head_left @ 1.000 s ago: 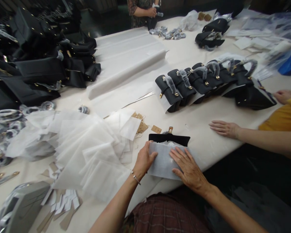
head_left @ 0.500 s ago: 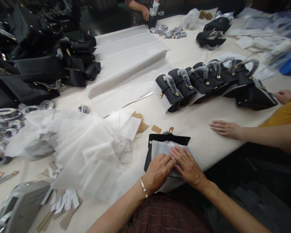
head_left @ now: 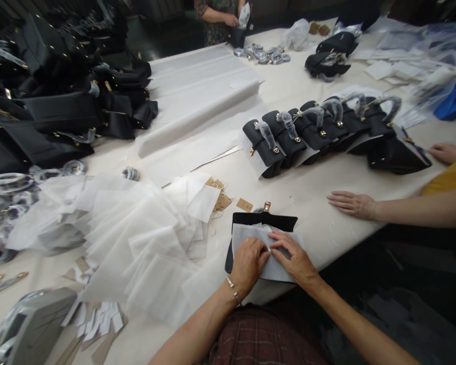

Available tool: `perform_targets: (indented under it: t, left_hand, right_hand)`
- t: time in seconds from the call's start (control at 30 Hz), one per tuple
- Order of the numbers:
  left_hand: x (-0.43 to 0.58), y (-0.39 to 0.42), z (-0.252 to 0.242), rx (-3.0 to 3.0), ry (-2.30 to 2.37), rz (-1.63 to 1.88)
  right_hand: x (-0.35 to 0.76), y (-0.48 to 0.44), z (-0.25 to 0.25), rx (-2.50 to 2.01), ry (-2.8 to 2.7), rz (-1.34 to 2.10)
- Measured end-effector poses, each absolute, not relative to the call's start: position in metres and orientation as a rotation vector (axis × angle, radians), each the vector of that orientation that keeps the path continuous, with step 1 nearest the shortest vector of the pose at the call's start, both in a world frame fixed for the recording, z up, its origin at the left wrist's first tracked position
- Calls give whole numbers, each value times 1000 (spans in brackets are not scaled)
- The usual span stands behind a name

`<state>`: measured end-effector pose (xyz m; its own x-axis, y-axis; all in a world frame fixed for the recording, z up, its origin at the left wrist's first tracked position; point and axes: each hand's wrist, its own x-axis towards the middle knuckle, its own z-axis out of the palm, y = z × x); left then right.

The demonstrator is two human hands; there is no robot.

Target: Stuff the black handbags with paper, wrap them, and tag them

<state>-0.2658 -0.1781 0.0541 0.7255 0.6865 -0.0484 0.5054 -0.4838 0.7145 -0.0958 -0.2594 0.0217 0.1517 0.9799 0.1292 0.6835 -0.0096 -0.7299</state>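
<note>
A black handbag [head_left: 264, 218] lies in front of me at the table edge with its flap laid back and a gold clasp [head_left: 266, 206] at the far side. A whitish wrapping sheet [head_left: 243, 232] covers its front. My left hand [head_left: 249, 261], with a bracelet at the wrist, rests over the sheet, its thumb and fingers pinched together. Facing it, my right hand [head_left: 294, 258] is bent, thumb and forefinger close together. A tiny pale spot shows between the two hands' fingertips; what it is I cannot make out.
White sheets [head_left: 155, 243] and brown tags [head_left: 244, 205] lie left of the bag. A row of black handbags [head_left: 264, 144] stands beyond. Another person's hand [head_left: 351, 205] rests at right. Black bags [head_left: 64, 111] are heaped at left, near a grey tape dispenser [head_left: 38, 324].
My right hand's fingers have lifted from lying flat and bent into a pinch by my left fingertips. The sheet has spread lower over the bag's front. The person across has shifted a hand.
</note>
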Motion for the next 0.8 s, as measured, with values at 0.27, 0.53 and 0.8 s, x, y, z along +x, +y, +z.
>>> perform_targets:
  t: [0.27, 0.53, 0.8]
  left_hand:
    - [-261, -177, 62, 2219, 944, 199]
    - [-264, -170, 57, 2158, 901, 246]
    - [-253, -168, 52, 2266, 1005, 165]
  right_hand:
    - [-98, -259, 23, -1771, -1643, 515]
    - [-77, -247, 40, -1801, -1235, 955]
    - [-97, -253, 22, -1811, -1552, 526]
